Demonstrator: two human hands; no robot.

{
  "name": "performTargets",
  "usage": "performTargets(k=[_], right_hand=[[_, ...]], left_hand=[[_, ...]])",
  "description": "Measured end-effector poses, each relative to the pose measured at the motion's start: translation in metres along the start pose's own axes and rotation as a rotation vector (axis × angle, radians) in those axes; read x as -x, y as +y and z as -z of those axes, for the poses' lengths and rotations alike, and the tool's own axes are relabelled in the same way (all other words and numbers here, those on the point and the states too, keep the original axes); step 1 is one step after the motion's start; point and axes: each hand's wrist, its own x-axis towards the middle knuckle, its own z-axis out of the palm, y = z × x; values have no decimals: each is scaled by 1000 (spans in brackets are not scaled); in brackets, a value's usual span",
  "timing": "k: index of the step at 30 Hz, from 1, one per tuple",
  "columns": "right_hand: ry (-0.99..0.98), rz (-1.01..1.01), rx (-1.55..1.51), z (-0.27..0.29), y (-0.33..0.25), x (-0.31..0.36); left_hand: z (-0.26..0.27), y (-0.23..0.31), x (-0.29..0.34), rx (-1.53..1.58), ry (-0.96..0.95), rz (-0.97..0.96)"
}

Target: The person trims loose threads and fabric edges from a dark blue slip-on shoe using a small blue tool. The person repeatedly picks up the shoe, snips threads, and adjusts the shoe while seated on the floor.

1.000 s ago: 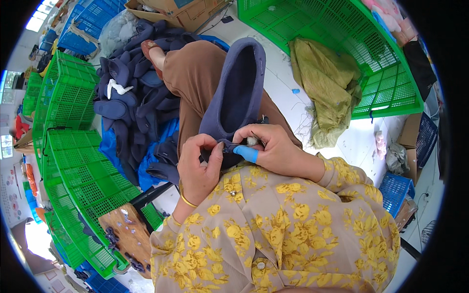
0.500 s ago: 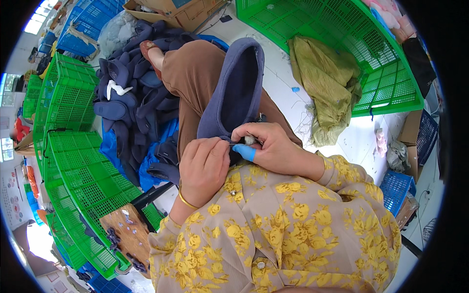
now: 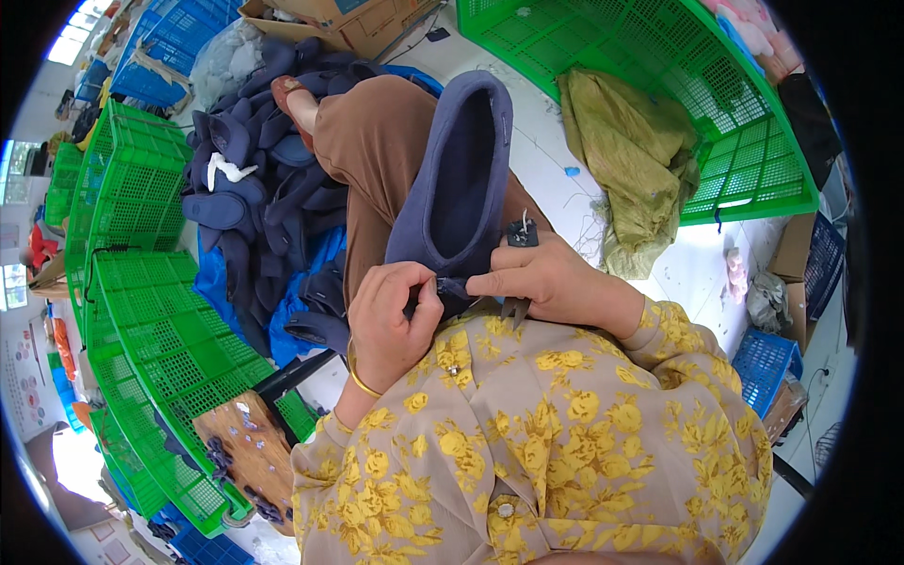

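A navy felt slipper (image 3: 407, 226) lies over my lap, its toe pointing away and its opening up. At its heel end, my left hand (image 3: 391, 315) is closed, pinching a small dark fabric piece (image 3: 452, 283). From the other side my right hand (image 3: 556, 282) reaches in, a fingertip against that same piece. Out from under this hand poke the grey pointed blades of what look like small snips (image 3: 514, 309); their handle is hidden in the palm. A black square pad (image 3: 522, 233) with a white tuft sits at the right fingers. No needle can be made out.
A heap of navy slippers (image 3: 217, 212) lies on blue sheeting to the left. Green crates (image 3: 179, 339) line the left side, another green crate (image 3: 753, 169) the far right. An olive sack (image 3: 626, 151) lies beside it. A wooden board (image 3: 245, 443) holds small dark pieces.
My right hand has turned over and shifted slightly right; its blue-covered thumb has gone out of sight and the grey blades have appeared. My left hand stays at the heel, its fingers more curled.
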Motion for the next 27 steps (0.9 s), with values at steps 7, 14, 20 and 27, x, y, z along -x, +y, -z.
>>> performTargets(k=[7,14,20,27], right_hand=[[53,-164,-156,-6,-10,-9],[-81,58,187,-8,-5,-12],[-49,-187,-176,3,-9,-6],[585,-442,-1036,42,10,-4]], left_hand=[[1,0,0,18,-36,23],[1,-1,1,78,-61,66],[5,0,1,81,-18,92],[17,3,-2,18,-138,78]])
